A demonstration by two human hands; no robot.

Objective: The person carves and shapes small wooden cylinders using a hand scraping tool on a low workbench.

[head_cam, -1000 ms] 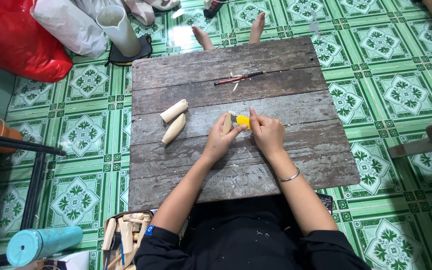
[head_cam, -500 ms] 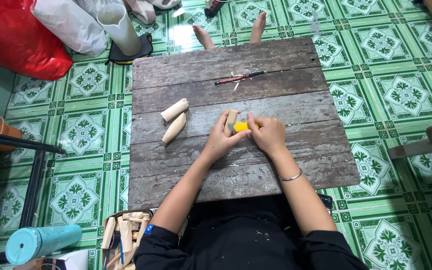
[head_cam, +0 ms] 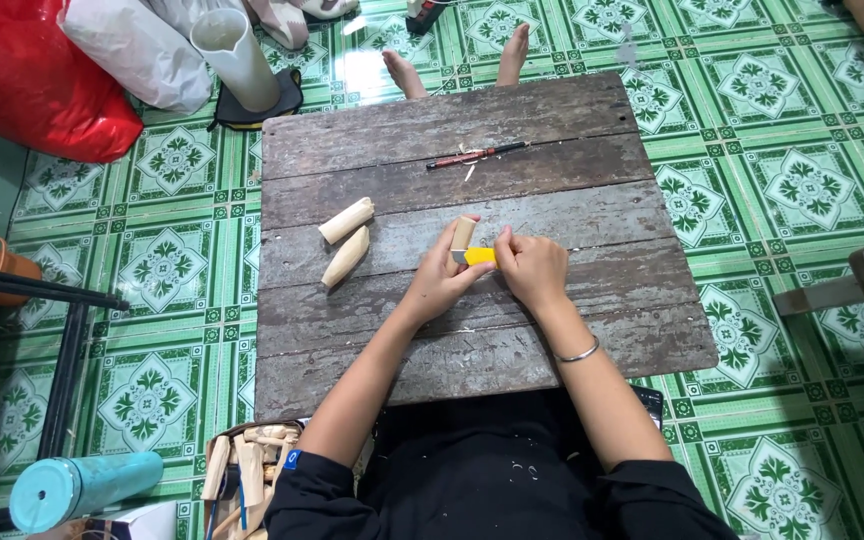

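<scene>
Gripping a short pale wooden piece (head_cam: pixel 463 234) upright between its fingers, the left hand (head_cam: pixel 439 282) is resting near the middle of the weathered wooden table (head_cam: pixel 572 330). Right beside it, the right hand (head_cam: pixel 532 268) is closing around a yellow-handled tool (head_cam: pixel 479 256), pressing its end against the lower part of the wooden piece; the blade itself is hidden between the two hands. A thin metal bangle (head_cam: pixel 579 353) is sitting on the right wrist.

To the left on the same table, two more pale wooden pieces (head_cam: pixel 346 238) are lying just beside each other, well apart from the hands. Farther back, a slim red-and-black pencil-like tool (head_cam: pixel 475 155) is lying across a plank, with small shavings near it.

Beyond the far edge of the table, the person's bare feet (head_cam: pixel 459 62) are showing on the green patterned floor tiles (head_cam: pixel 772 130). A red bag (head_cam: pixel 27 80) and a white cylinder (head_cam: pixel 234 45) are sitting at the upper left. A teal bottle (head_cam: pixel 82 488) is lying at the lower left, near a bag of wooden sticks (head_cam: pixel 242 470) beside the person's left elbow.
</scene>
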